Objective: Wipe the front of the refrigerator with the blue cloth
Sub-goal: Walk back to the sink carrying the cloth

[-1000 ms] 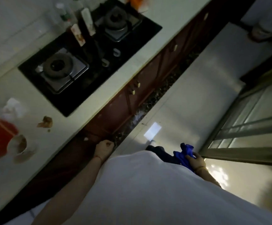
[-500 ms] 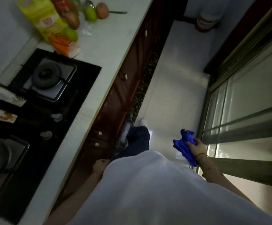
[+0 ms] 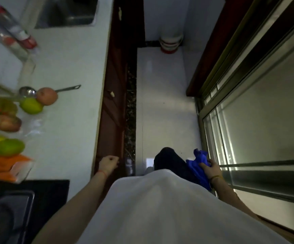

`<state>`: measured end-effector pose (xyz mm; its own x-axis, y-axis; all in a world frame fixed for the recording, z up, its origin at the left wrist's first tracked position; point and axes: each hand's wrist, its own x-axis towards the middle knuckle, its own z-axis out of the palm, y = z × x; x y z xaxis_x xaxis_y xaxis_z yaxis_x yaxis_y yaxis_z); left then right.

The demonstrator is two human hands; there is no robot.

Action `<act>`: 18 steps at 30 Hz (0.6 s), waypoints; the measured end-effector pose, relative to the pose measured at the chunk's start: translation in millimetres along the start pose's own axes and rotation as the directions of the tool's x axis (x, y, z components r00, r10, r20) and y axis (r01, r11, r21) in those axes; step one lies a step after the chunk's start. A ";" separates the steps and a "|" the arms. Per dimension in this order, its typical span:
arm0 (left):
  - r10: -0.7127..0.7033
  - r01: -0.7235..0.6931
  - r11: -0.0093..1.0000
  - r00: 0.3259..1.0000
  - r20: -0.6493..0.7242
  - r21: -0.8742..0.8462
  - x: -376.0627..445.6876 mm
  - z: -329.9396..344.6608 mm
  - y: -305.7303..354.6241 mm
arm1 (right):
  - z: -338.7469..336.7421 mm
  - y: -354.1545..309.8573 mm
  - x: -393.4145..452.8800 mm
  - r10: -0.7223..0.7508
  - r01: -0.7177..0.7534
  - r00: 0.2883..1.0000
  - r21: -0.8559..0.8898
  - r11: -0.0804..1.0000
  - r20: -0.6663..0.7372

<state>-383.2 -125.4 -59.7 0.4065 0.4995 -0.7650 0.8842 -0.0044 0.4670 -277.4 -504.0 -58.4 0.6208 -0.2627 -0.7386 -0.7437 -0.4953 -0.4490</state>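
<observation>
Right hand (image 3: 212, 169) gripping blue cloth (image 3: 198, 163), left hand (image 3: 108, 163) fisted (bottle labels unreadable)

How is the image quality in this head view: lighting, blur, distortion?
Head view: dim overall, brightest on the glass door at right; the fruit and bottles at left are motion-smeared; the blue cloth in the right hand stays fairly sharp; wide-angle bending splays the counter edge and the door frame.

— What is cut off or blurred?
— The stove (image 3: 16, 208) is cropped by the lower left edge; the bottles (image 3: 14, 34) and packets (image 3: 0, 166) are smeared.

— And hidden?
— The blue cloth (image 3: 198, 164) is partly covered by the right hand (image 3: 211, 169).
</observation>
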 end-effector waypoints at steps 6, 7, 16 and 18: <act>0.040 -0.042 0.996 0.999 0.026 0.082 91.4 11.7 120.0 | 6.0 -77.8 69.6 0.153 -0.152 0.988 0.068 0.986 -0.010; 0.044 -0.046 0.996 0.999 0.030 0.082 107.2 12.5 137.3 | 4.5 -99.0 86.1 0.161 -0.160 0.987 0.084 0.984 -0.005; 0.015 -0.015 0.993 1.000 -0.004 0.117 199.0 5.1 286.9 | -15.6 -360.2 223.4 -0.012 0.010 0.999 0.039 0.999 0.052; -0.017 0.016 0.989 1.000 0.006 0.146 215.8 2.7 310.3 | -8.8 -414.8 244.8 -0.079 0.081 0.995 -0.025 0.996 0.068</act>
<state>-20.4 -21.3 -81.0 0.3929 0.4939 -0.7757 0.9147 -0.1231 0.3850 185.3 -370.2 -48.5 0.6592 -0.1660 -0.7335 -0.6849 -0.5352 -0.4944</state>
